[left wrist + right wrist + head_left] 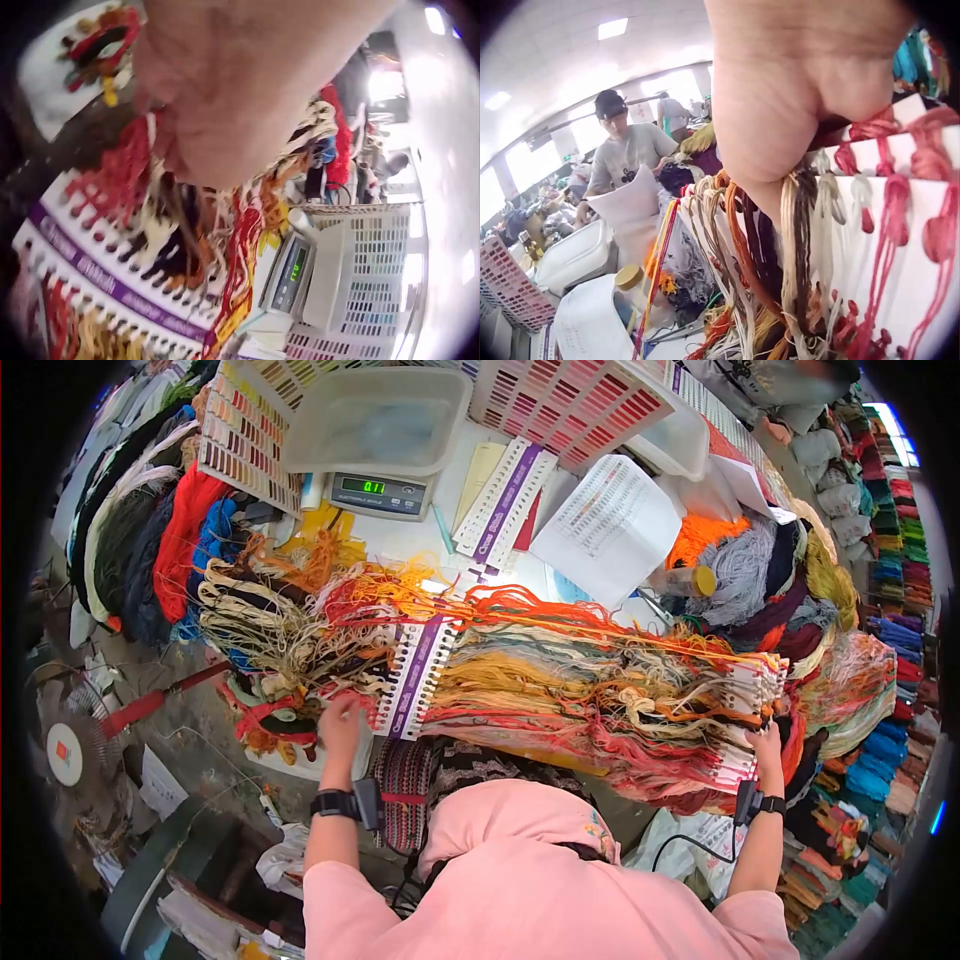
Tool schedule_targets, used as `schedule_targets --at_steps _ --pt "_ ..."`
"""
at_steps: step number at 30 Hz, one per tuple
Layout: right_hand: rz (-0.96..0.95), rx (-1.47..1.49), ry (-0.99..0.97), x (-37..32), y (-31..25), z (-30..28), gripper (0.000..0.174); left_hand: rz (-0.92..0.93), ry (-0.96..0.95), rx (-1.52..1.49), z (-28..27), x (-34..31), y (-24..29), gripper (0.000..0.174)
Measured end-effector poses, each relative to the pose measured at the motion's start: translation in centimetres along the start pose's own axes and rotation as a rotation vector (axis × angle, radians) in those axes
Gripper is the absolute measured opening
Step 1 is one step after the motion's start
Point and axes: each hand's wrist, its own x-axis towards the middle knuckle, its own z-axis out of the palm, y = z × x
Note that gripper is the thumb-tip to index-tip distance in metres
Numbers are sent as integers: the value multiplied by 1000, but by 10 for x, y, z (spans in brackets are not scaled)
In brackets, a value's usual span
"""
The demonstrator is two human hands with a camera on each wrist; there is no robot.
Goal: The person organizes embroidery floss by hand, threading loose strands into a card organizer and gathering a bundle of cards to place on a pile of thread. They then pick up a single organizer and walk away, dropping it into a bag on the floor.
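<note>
A purple-striped white card with holes along both edges (414,678) carries many coloured threads (560,685), which stretch across to a stack of white cards (752,695). Beside the striped card's near left end, my left hand (340,728) pinches thread ends; the left wrist view shows the curled fingers of this hand (217,90) at red and pale strands (124,169). My right hand (768,752) grips the near right part of the card stack. In the right wrist view the palm of that hand (780,97) lies against knotted threads (892,217), its fingertips mostly hidden.
Behind the threads stand a scale (378,495) under a plastic tub (380,420), a second striped card (505,500), printed sheets (607,525) and a yellow-lidded jar (700,581). Yarn bundles (185,530) lie at both sides. A fan (75,750) stands left; another person (626,146) is across.
</note>
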Motion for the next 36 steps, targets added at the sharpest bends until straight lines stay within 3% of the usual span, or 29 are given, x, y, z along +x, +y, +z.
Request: schedule_targets --at_steps 2,3,4,5,6,7,8,11,14,16,18,20,23,24,26,27,28,31,34,35,36 --pt "17 -74 8 -14 -29 13 56 208 -58 -42 18 15 56 16" --pt "19 -185 -17 0 -10 7 60 314 -96 -70 31 31 80 18" --pt "49 -251 61 -11 -24 14 60 260 -230 -36 41 44 106 20" --pt "21 -212 61 -9 -15 9 60 387 -236 -154 62 58 121 23" --pt "-6 -172 60 -10 -3 4 60 516 -301 23 73 71 140 29" --pt "-77 -63 123 -28 -13 6 49 486 -394 94 90 78 152 36" --pt "-63 -49 18 -30 -3 -8 57 503 -498 258 99 83 160 32" --pt "29 37 109 -51 32 -47 58 531 -718 723 131 101 171 14" --pt "149 18 176 -79 36 -61 57 625 -565 223 123 123 153 15" --pt "164 -79 166 -81 54 -65 54 345 -652 195 84 145 155 17" --pt "86 -128 220 -66 86 -59 48 395 -443 -8 48 161 144 20" --pt "71 -192 225 -61 92 -46 46 235 -534 63 4 169 161 23" --pt "-39 -268 223 -58 60 -27 43 205 -522 44 -34 172 167 23" --pt "96 -320 175 -55 50 -29 47 152 -475 -59 -44 175 160 24" --pt "107 -294 211 -53 48 -34 46 43 -373 -268 -70 180 140 27" --pt "-36 -102 244 -42 79 -41 47 27 -328 -243 -85 179 131 27" --pt "-3 -75 251 -43 81 -41 46 7 -286 -216 -101 178 120 28" --pt "66 36 208 -43 84 -39 43 -254 303 -416 -134 185 54 27" --pt "58 125 134 -52 47 -19 38 -589 386 -298 -114 139 68 28" --pt "22 196 112 -58 29 -8 37 -493 180 -337 -95 130 17 26" --pt "-31 240 132 -50 28 3 41 -460 -157 -311 -75 108 -9 18"
